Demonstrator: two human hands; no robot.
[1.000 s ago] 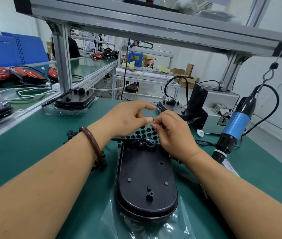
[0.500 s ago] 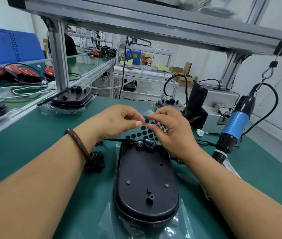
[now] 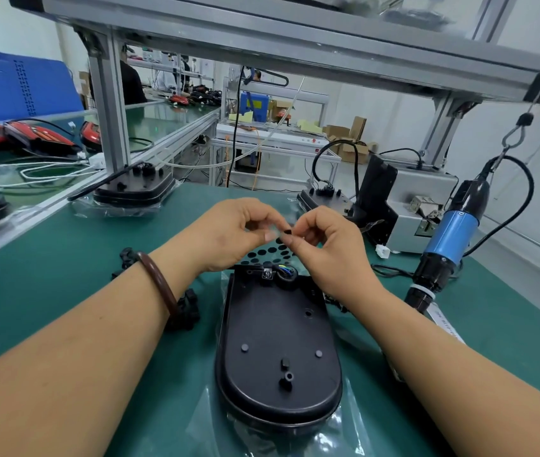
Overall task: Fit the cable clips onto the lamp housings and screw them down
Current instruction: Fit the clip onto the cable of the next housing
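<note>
**While one lamp housing is lying on its bag, both hands are pinching above it**

As the person is leaning over the green counter (image 3: 47, 275), the left hand (image 3: 229, 235) and right hand (image 3: 331, 249) are meeting fingertip to fingertip above the far end of a black lamp housing (image 3: 278, 351). The right grip is holding narrow, thumb and forefinger nipping a small black piece (image 3: 287, 231). The left grip is likewise pinching tight on the blurred edge of a clear sheet (image 3: 268, 253) that is carrying rows of black dots.

The housing is lying flat side up, just nearer than the hands, resting on an open clear plastic bag (image 3: 295, 437) that is spreading out under it. Coloured wires (image 3: 283, 268) are showing at its far end. A heap of small black parts (image 3: 188, 308) is sitting loose beside the left wrist. Further left, a second housing (image 3: 133, 189) is resting on its own clear bag (image 3: 113, 211). A blue electric screwdriver (image 3: 450, 235) is hanging at the right.
</note>
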